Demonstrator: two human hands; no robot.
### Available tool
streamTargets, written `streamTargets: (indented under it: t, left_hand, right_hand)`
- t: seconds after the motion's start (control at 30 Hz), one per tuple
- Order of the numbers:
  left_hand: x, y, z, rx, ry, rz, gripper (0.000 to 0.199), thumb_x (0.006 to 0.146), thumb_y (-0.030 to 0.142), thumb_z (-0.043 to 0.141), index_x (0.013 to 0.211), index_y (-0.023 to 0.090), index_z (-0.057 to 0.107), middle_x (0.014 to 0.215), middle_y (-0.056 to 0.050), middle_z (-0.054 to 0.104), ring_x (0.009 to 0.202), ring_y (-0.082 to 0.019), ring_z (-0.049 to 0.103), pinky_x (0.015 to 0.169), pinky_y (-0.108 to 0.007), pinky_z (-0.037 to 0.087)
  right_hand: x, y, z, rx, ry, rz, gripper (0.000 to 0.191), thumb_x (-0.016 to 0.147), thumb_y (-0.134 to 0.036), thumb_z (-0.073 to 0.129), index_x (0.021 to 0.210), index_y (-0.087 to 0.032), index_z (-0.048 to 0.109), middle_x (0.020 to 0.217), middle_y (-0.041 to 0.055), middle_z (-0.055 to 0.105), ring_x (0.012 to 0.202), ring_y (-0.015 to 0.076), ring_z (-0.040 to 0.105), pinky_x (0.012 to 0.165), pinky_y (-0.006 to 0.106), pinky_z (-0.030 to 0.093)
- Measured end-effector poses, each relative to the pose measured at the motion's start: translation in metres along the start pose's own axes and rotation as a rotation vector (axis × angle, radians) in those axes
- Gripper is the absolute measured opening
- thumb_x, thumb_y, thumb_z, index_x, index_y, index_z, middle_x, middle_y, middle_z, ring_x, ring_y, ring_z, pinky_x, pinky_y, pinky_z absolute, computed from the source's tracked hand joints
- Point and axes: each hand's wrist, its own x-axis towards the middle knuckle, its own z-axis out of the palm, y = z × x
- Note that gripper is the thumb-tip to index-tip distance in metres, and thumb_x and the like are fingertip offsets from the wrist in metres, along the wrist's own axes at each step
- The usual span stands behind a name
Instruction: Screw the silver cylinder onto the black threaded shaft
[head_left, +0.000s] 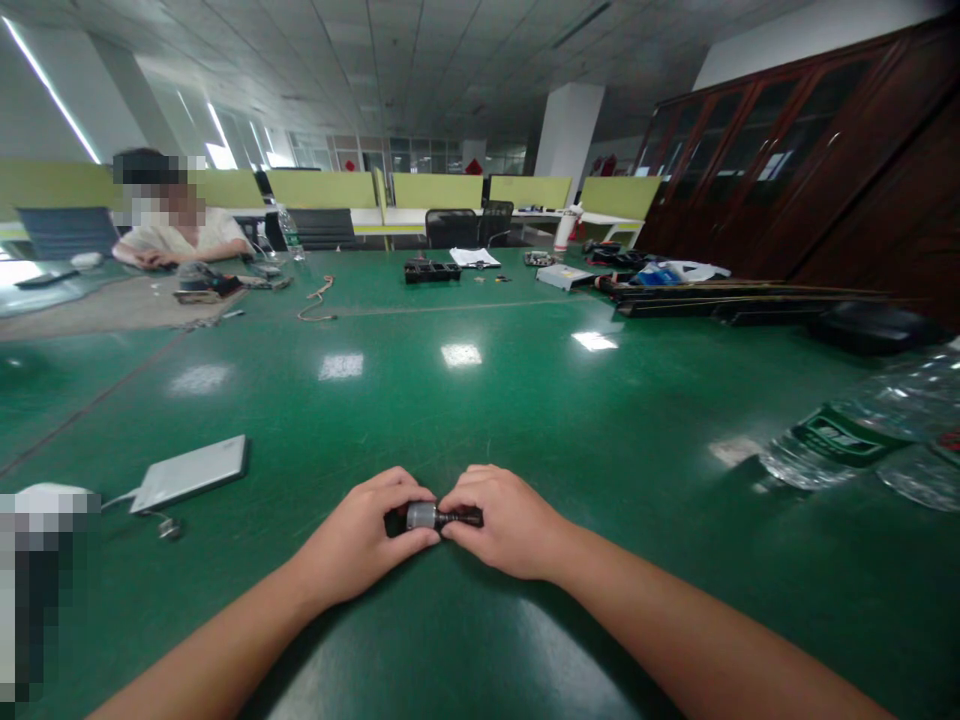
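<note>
Between my hands, low over the green table (420, 410), a small grey-and-black cylindrical piece (422, 516) lies sideways. Its left part is a wide grey barrel and its right part a thin, dark, ribbed shaft; the exact kind is not clear. My left hand (364, 535) pinches the barrel between thumb and fingers. Around the dark shaft, my right hand (506, 522) is closed with thumb and forefinger. The fingertips of both hands nearly meet at the middle of the piece, covering some of it.
A silver power-bank-like slab (193, 474) with a cable lies at left. Clear water bottles (836, 440) stand at right. Farther back are a black tray-like part (432, 271), papers (474, 258), a metal box (564, 276) and dark long bars (675, 300). Another person (176, 225) sits across, far left.
</note>
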Motion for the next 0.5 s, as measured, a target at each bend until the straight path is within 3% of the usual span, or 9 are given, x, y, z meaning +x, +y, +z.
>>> streamTargets:
  t: [0.5]
  left_hand:
    - [0.0002,0.0022,-0.0002,0.006,-0.004,-0.02,0.019,0.086,0.029,0.07,0.105,0.024,0.072,0.097,-0.003,0.065,0.089,-0.019,0.062,0.08,-0.03,0.048]
  right_hand:
    - [-0.0011,-0.001,-0.0056,-0.012,-0.014,-0.007,0.011,0.081,-0.021,0.07,0.09,-0.018,0.074,0.079,0.0021,0.07,0.078,0.0164,0.059,0.076,0.028,0.042]
